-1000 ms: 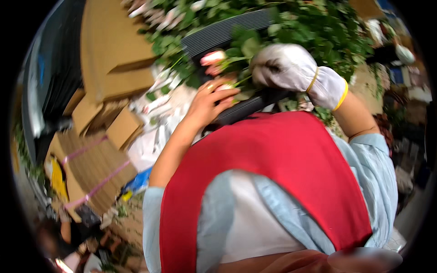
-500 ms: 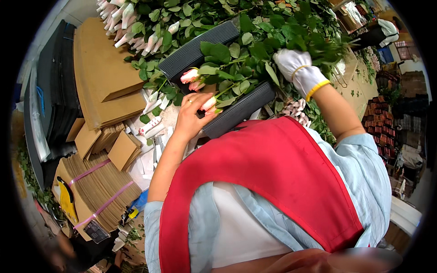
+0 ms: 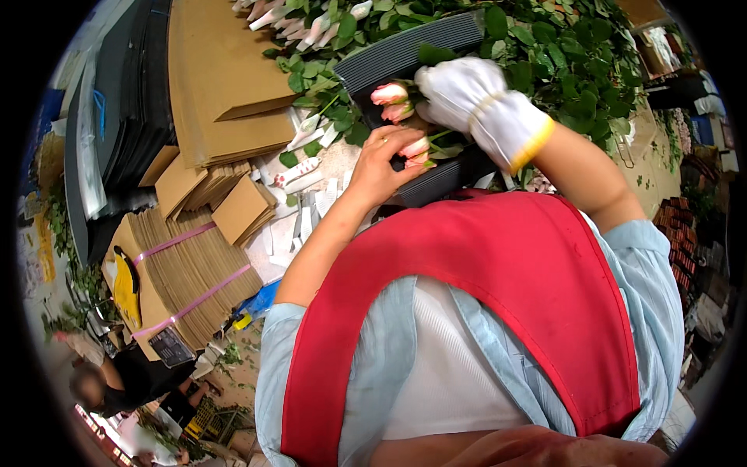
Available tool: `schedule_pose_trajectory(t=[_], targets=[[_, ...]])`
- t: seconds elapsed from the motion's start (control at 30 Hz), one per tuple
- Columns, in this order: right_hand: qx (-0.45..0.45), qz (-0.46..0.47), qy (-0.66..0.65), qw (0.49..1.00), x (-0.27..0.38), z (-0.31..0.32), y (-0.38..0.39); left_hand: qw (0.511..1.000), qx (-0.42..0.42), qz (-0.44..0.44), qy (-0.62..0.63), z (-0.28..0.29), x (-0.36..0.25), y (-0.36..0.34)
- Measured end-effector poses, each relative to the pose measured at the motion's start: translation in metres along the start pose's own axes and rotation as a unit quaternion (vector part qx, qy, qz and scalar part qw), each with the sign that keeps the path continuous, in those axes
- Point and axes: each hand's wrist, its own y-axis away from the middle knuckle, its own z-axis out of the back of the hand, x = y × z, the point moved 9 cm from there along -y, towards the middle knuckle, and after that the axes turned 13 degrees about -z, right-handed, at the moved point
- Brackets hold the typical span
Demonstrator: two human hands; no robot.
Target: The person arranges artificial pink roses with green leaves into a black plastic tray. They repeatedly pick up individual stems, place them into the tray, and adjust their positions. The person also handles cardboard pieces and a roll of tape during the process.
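Note:
My bare left hand [image 3: 384, 165] has its fingers curled round a pink rose [image 3: 417, 151]. Just beyond it, two more pink roses [image 3: 390, 95] lie with their heads toward the left. All of them rest in a trough of dark grey corrugated sheet [image 3: 420, 48], whose raised sides run along the far and near edges. My right hand [image 3: 461, 92], in a white glove with a yellow cuff, is over the stems beside the heads. Motion smears its fingers, and what they touch is hidden. The glove and forearm cover part of the leafy stems.
Rose foliage [image 3: 560, 70] is heaped beyond the trough, with net-wrapped buds [image 3: 315, 31] at its left. Flat brown cardboard [image 3: 226, 70] and strapped cardboard stacks [image 3: 194, 272] stand at left, with a yellow-handled tool [image 3: 124, 288]. Another person [image 3: 132, 381] is at lower left.
My right hand has moved left, from the leaves back to near the rose heads. My left hand stays at its rose. The whole view has shifted, and another person shows more fully at lower left.

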Motion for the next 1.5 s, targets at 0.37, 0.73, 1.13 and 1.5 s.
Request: schedule_pose_trajectory(t=[0.37, 0.73, 1.13, 1.5], targets=[[-0.053, 0.079, 0.047, 0.994, -0.007, -0.051, -0.011, 0.996, -0.071, -0.030, -0.054, -0.002, 0.006, 0.006], [-0.015, 0.059, -0.023, 0.998, -0.004, -0.016, -0.001, 0.998, -0.050, -0.010, -0.041, 0.005, 0.011, -0.003], [-0.036, 0.184, -0.128, 0.974, 0.010, -0.052, -0.009, 0.975, 0.000, -0.040, -0.217, 0.015, -0.006, -0.017], [-0.123, 0.041, -0.137, 0.982, -0.142, -0.038, 0.030, 0.995, -0.071, 0.062, -0.044, 0.015, 0.021, -0.028]])
